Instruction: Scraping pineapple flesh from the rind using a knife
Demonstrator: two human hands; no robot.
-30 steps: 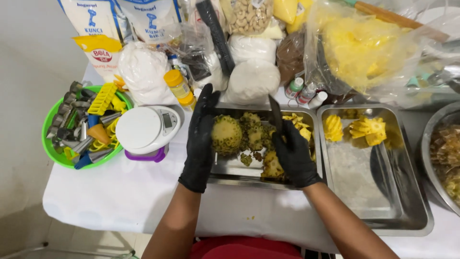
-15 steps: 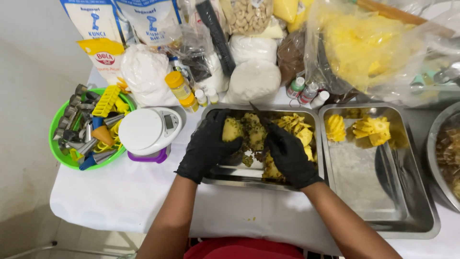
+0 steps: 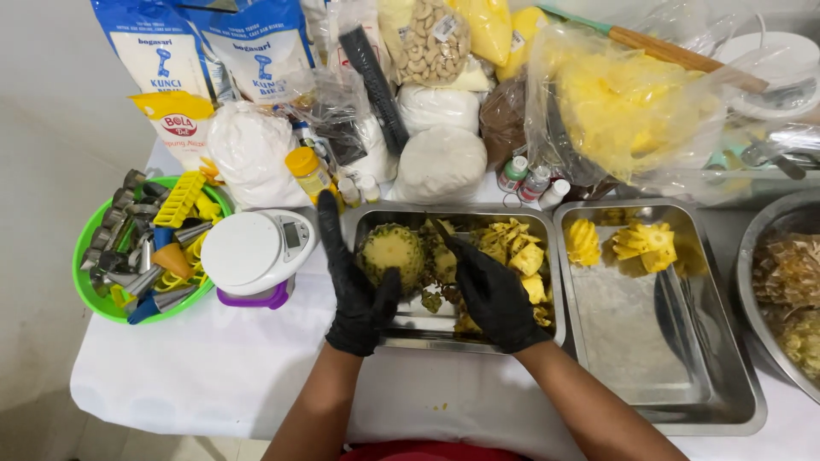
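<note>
Both my hands wear black gloves over a steel tray (image 3: 367, 224). My left hand (image 3: 354, 286) grips a whole pineapple (image 3: 391, 250) standing cut-end up at the tray's left side. My right hand (image 3: 491, 290) is shut on a knife (image 3: 442, 230), whose blade tip shows just right of the pineapple. Peel scraps (image 3: 440, 290) lie between my hands, and yellow cut pineapple pieces (image 3: 517, 252) fill the tray's right half.
A second steel tray (image 3: 649, 358) on the right holds peeled pineapple chunks (image 3: 636, 243). A white kitchen scale (image 3: 256, 252) and a green bowl of metal cutters (image 3: 149, 248) stand left. Flour bags, bagged goods and small bottles crowd the back. A steel bowl (image 3: 752, 290) sits far right.
My left hand turned the pineapple upright and now holds it from the left side. My right hand drew back a little with the knife near the fruit.
</note>
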